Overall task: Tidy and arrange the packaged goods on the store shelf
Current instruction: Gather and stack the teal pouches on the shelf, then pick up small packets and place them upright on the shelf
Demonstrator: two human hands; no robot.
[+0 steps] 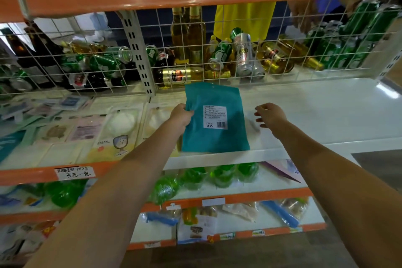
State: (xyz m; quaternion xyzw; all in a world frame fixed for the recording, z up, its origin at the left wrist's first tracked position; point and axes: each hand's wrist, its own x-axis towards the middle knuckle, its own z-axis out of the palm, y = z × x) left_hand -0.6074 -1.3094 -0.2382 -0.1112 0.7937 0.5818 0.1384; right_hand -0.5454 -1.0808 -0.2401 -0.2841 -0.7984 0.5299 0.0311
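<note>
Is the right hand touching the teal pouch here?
Apart. The head view shows the right hand open and off to the side of the teal pouch, with white shelf visible between them. Only the left hand has a grip on it.

A flat teal plastic pouch [214,119] lay on the white metal shelf [326,111], just right of the pale flat packets [113,132]. The left hand [181,115] held its left edge; the right hand [270,115] hovered right of it. Behind stood a white wire grid [282,54], with glass bottles and cans [245,56] beyond.
</note>
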